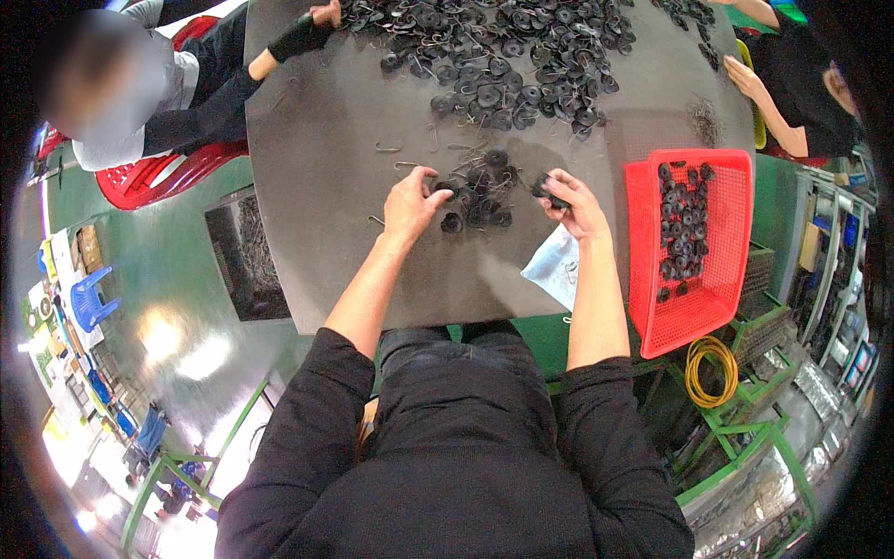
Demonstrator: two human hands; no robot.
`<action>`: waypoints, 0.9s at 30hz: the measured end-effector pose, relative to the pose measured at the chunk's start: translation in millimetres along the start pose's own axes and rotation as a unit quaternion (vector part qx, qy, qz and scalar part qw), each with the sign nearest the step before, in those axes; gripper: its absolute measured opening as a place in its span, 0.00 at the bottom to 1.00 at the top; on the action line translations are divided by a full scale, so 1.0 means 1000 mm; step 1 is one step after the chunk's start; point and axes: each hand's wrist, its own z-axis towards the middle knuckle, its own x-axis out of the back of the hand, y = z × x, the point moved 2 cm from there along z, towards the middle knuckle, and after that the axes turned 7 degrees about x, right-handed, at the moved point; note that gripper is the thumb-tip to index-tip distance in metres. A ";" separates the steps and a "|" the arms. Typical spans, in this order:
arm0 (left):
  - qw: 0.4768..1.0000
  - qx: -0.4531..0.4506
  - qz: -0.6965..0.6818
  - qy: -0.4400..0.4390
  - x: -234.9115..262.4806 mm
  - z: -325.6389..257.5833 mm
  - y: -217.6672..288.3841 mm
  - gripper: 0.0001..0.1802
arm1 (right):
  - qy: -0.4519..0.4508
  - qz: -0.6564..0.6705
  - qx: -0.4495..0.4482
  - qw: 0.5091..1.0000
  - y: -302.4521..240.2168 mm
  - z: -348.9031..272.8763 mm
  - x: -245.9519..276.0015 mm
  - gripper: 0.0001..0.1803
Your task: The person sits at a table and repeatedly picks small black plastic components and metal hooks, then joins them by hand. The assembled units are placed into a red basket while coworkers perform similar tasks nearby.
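Note:
My left hand (408, 207) is over the table with thumb and fingers closed around a small black round part (448, 187). My right hand (579, 207) grips another dark round piece (551, 192) between thumb and fingers. Between the hands lies a small heap of black round parts (480, 197), some with thin metal hooks in them. Loose metal hooks (389, 148) lie just beyond my left hand. Under my right wrist, a pale blue cloth or bag (555, 265) rests at the table's near edge.
A large pile of black parts with hooks (503, 70) covers the table's (335, 224) far side. At right stands a red basket (694, 321) partly filled with black parts. A dark tray (247, 256) is at left. Co-workers' hands (326, 14) reach in from both sides.

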 end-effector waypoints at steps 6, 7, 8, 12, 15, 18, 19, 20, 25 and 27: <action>0.999 -0.034 0.010 -0.007 -0.011 0.005 0.002 0.19 | -0.032 -0.010 0.001 0.999 0.007 0.002 -0.042 0.10; 0.998 -0.031 -0.022 -0.047 -0.007 0.007 0.001 0.19 | -0.020 -0.146 -0.014 0.989 0.012 0.011 -0.048 0.11; 0.994 -0.027 -0.054 -0.087 -0.003 0.009 -0.001 0.19 | -0.006 -0.279 -0.028 0.960 0.019 0.018 -0.057 0.13; 0.845 0.107 -0.416 -0.318 0.030 -0.008 -0.016 0.10 | 0.088 -0.641 0.032 0.761 0.021 0.018 -0.115 0.19; 0.738 0.051 -0.572 -0.355 0.044 -0.020 -0.013 0.14 | 0.107 -0.620 0.043 0.776 0.031 0.018 -0.116 0.13; 0.716 0.018 -0.594 -0.367 0.048 -0.022 -0.023 0.14 | 0.115 -0.547 0.024 0.829 0.022 0.012 -0.115 0.09; 0.725 0.022 -0.591 -0.353 0.049 -0.022 -0.024 0.13 | 0.125 -0.540 0.042 0.831 0.020 0.011 -0.111 0.08; 0.733 0.025 -0.588 -0.339 0.050 -0.023 -0.025 0.13 | 0.135 -0.533 0.060 0.833 0.018 0.010 -0.109 0.08; 0.717 0.068 -0.617 -0.319 0.040 -0.017 -0.031 0.11 | 0.058 -0.601 0.181 0.777 0.027 0.012 -0.121 0.15; 0.710 0.075 -0.628 -0.311 0.037 -0.016 -0.034 0.11 | 0.022 -0.639 0.173 0.749 0.035 0.023 -0.124 0.14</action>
